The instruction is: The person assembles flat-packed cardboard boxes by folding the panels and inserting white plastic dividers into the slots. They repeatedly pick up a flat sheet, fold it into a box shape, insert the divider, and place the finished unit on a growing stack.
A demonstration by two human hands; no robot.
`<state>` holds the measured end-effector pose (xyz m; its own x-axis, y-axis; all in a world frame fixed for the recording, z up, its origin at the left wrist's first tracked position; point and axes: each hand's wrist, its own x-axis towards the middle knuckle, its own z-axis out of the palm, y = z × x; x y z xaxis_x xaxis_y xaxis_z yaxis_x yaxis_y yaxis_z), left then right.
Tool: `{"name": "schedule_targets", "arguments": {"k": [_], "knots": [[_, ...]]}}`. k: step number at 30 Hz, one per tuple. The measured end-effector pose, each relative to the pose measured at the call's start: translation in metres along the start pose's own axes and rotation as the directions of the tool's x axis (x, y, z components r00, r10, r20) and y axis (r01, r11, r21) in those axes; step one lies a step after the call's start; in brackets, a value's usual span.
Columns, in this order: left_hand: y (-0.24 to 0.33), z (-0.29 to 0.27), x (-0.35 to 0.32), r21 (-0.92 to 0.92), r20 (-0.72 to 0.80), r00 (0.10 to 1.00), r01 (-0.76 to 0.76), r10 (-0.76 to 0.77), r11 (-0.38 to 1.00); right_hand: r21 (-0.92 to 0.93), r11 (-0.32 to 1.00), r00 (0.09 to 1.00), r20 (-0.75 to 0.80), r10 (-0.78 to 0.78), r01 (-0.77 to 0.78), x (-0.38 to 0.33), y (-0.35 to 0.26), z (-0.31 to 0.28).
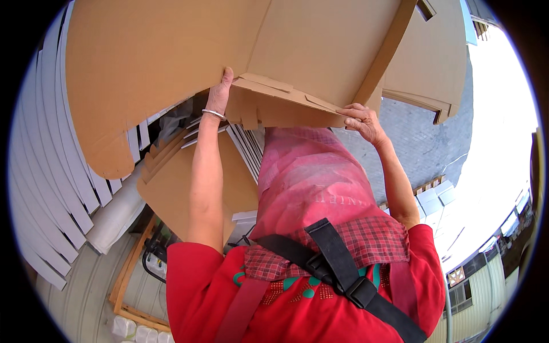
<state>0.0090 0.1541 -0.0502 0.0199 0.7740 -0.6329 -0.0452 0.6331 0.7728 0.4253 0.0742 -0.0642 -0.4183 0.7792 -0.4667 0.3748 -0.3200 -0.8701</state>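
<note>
A large brown cardboard box (320, 46), partly folded, spreads in front of me with its side panels opened out. Along its near edge a narrow wall (280, 106) is folded up. My left hand (219, 98) grips the left end of this wall, thumb up against the cardboard; its other fingers are hidden behind. At the wall's right end, my right hand (366, 124) has its fingers bent over the edge, close to the corner with the upright side strip (389, 48). A bracelet (214, 114) circles my left wrist.
Flat brown cardboard sheets (166, 197) lie below my left arm. Long white strips (48, 154) are stacked at the far left, beside a white roll (117, 211). A wooden frame (123, 271) stands lower left. Grey floor (420, 143) and white boxes (434, 197) appear on the right.
</note>
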Motion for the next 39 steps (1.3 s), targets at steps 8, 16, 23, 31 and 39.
{"name": "schedule_targets", "arguments": {"k": [8,16,23,31,39], "knots": [[-0.026,0.015,-0.004,-0.019,0.015,0.979,-0.205,0.205,0.979,0.21,0.958,0.93,-0.269,0.251,-0.198,0.007,0.022,0.012],[-0.07,0.074,0.03,-0.122,-0.471,0.815,-0.44,0.338,0.89,-0.095,0.926,0.713,-0.668,0.212,-0.365,0.035,0.012,0.034],[-0.065,0.086,0.036,-0.003,-0.621,0.722,-0.391,0.305,0.92,-0.905,0.418,0.896,-0.248,-0.368,-0.079,0.047,-0.034,0.077],[-0.054,0.1,-0.035,0.702,-0.358,0.748,-0.179,0.559,0.689,-0.749,0.663,0.984,-0.125,-0.129,-0.008,0.073,-0.006,0.075],[-0.028,0.084,0.035,0.856,0.505,0.863,-0.502,0.0,-0.124,-0.559,0.828,0.999,-0.012,0.038,-0.038,0.093,0.003,0.059]]}}
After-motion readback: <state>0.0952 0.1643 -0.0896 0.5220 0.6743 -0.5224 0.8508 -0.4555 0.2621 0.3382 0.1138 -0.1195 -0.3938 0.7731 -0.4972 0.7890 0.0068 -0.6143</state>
